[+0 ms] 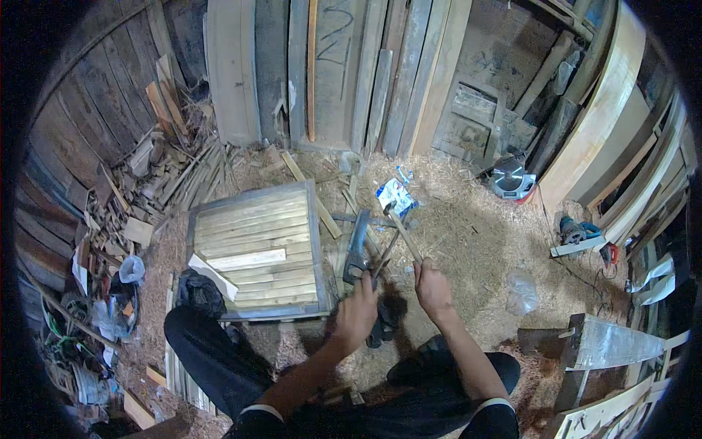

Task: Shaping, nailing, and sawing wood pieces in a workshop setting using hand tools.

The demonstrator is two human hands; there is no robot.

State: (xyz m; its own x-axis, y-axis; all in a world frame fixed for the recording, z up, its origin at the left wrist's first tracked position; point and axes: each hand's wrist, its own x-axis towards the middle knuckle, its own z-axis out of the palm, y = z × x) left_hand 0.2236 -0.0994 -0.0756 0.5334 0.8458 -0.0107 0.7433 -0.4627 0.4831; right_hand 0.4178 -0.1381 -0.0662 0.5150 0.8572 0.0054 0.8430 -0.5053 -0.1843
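Observation:
My right hand [433, 290] is closed round the wooden handle of a hammer [406, 238], its dark head pointing up and away from me. Closed as well, my left hand [357, 316] grips a thin dark metal bar [386, 256] that slants up toward the hammer; its exact kind is hard to make out. Just beyond the left fingers lies a handsaw [357, 241] with a bluish blade and a black handle. A slatted wooden panel [318, 249] in a grey frame rests to the left, with loose pale strips on it.
Offcuts [157, 186] are heaped at the left wall. Long boards [365, 73] lean at the back. A blue-and-white packet [395, 194] lies past the hammer. To the right are a circular saw [510, 179], a teal power tool [578, 228] with a cable, and a clear plastic bag [521, 291].

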